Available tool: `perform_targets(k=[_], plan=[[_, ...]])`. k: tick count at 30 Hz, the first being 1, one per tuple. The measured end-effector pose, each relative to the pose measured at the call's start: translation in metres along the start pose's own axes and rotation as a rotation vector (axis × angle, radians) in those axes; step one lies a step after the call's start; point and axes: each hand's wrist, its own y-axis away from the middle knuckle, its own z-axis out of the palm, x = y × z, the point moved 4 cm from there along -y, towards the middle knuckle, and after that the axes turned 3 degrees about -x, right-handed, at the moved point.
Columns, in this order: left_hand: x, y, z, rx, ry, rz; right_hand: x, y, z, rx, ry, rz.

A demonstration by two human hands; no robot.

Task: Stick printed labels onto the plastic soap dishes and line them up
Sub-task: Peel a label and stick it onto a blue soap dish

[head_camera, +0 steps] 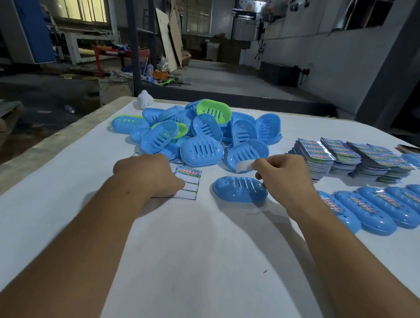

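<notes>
Labelling step: right hand [280,178] pinches a peeled label [244,166] above the lone soap dish [239,192]; left hand [151,175] pins the label sheet [189,184] on the worktop [198,244] at nine o'clock. Next, I judge: press it flat.

The surface [198,256] is white. On it, the pile of soap dishes [200,136] is mostly light blue with slotted bottoms; one dish on top of the pile [214,110] is bright green. The single dish [240,189] in front of the pile is blue. The label sheet [187,183] left of this dish is white with a green border and coloured print. The stacks of labels [346,158] right of the pile show multicoloured print.
</notes>
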Motion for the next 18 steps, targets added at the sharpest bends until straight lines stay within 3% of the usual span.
perform_targets(k=[6, 12, 15, 18], plan=[[-0.001, 0.005, -0.007, 0.086, -0.052, 0.026, -0.005, 0.005, 0.002, -0.015, 0.019, -0.043], [0.053, 0.019, -0.006, 0.034, 0.951, 0.37, -0.016, 0.012, 0.004, 0.036, 0.095, -0.192], [0.074, 0.03, 0.004, -0.108, 1.187, 0.493, -0.019, 0.014, 0.005, 0.042, 0.115, -0.244], [0.082, 0.032, 0.009, -0.166, 1.269, 0.549, -0.019, 0.014, 0.006, 0.04, 0.108, -0.259]])
